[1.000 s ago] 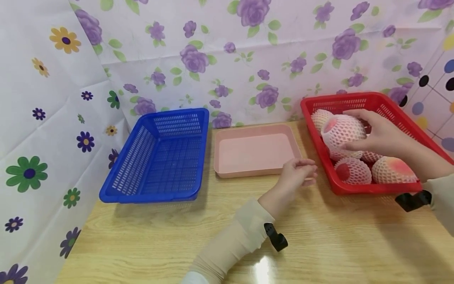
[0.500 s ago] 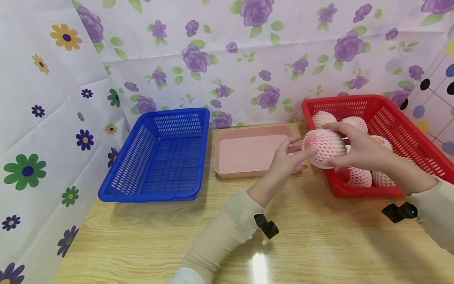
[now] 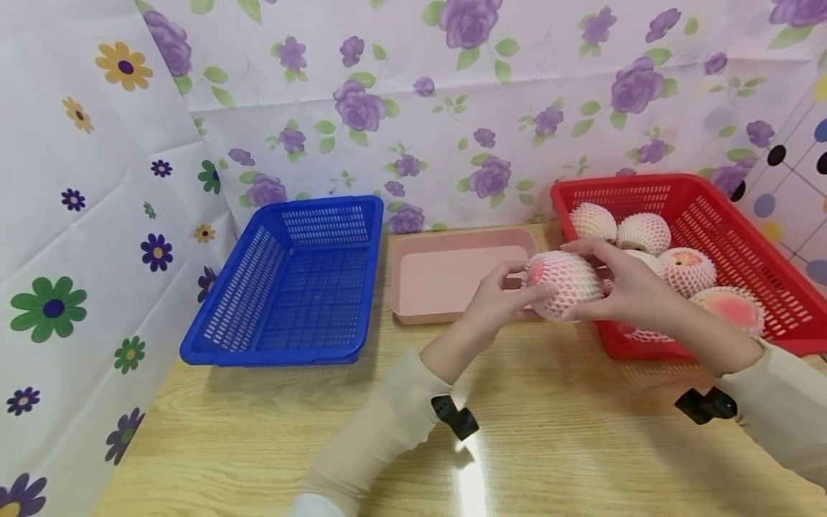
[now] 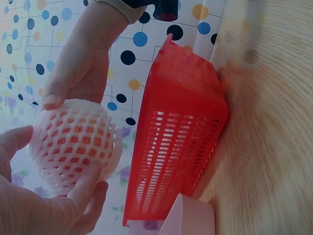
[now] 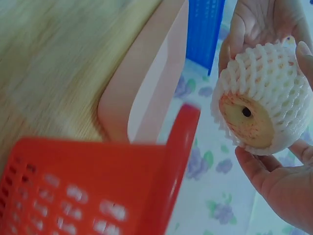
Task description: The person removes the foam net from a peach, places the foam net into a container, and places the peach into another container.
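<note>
A peach [image 3: 568,283] in a white foam net is held up between both hands, over the gap between the pink tray [image 3: 452,280] and the red basket [image 3: 769,251]. My left hand [image 3: 494,298] grips its left side, thumb and fingers spread around the net in the left wrist view. From the right, my right hand [image 3: 627,283] holds it with thumb and fingers apart. The right wrist view shows the peach's bare yellowish end [image 5: 254,122], red-flecked, with a dark stem hollow. Several more netted peaches [image 3: 690,271] lie in the red basket, partly hidden behind my right hand.
A blue basket [image 3: 310,287] with perforated walls stands left of the pink tray, no fruit in it. Flowered sheets [image 3: 420,129] rise behind and at the left. The wooden table [image 3: 549,438] stretches across the front.
My right hand has lifted the peach from the red basket and brought it left. My left hand has come to meet it and now holds its left side.
</note>
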Available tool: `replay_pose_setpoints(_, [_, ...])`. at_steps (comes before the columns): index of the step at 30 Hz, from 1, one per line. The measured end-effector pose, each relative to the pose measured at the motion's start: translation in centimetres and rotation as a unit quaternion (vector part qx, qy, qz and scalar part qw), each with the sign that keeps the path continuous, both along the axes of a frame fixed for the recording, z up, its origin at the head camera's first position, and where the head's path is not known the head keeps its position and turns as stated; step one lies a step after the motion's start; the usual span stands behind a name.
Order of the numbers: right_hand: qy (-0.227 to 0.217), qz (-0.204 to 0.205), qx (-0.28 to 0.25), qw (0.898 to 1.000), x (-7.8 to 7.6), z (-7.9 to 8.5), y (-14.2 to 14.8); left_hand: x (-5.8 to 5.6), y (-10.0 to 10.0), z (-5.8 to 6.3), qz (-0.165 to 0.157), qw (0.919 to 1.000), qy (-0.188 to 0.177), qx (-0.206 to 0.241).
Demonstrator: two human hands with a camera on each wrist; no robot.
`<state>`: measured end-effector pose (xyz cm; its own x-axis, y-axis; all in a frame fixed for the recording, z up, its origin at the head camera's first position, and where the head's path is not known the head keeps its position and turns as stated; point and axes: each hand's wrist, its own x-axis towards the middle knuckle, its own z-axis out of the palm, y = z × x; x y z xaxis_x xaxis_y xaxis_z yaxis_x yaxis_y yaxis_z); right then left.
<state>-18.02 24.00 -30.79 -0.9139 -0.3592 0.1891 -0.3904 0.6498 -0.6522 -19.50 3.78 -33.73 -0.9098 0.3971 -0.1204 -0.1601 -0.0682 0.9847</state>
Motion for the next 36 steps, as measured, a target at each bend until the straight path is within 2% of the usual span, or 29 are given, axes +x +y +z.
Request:
replay_pose_setpoints(3, [0.003,0.032,-0.019,0.999,0.3,-0.3,-0.7,0.1,-1.4,-0.3,-0.013,0.9999,0.002,0.000])
replay_pose_setpoints(6, [-0.018,0.060,-0.031,0.998,0.6,-0.5,-1.3,0.2,-2.8,-0.5,-0.024,0.9997,-0.003,0.005])
replay_pose_setpoints(11, [-0.043,0.074,-0.024,0.996,1.3,-0.7,-2.3,1.0,-4.6,-0.5,-0.045,0.9989,-0.017,0.001])
replay_pose_setpoints(17, [-0.031,0.091,-0.071,0.993,1.8,-1.9,-3.2,2.0,-5.8,-0.8,-0.057,0.9981,-0.008,-0.021])
replay_pose_setpoints(23, [-0.044,0.084,-0.098,0.991,2.5,-3.2,-4.1,2.6,-7.0,-1.5,-0.065,0.9952,0.012,-0.072])
replay_pose_setpoints(29, [-0.049,0.079,-0.086,0.992,3.3,-5.0,-4.8,3.0,-8.4,-2.3,-0.091,0.9875,0.035,-0.124])
replay_pose_setpoints(36, [-0.054,0.090,-0.083,0.991,3.8,-6.8,-5.7,3.3,-9.4,-3.7,-0.113,0.9832,0.025,-0.141])
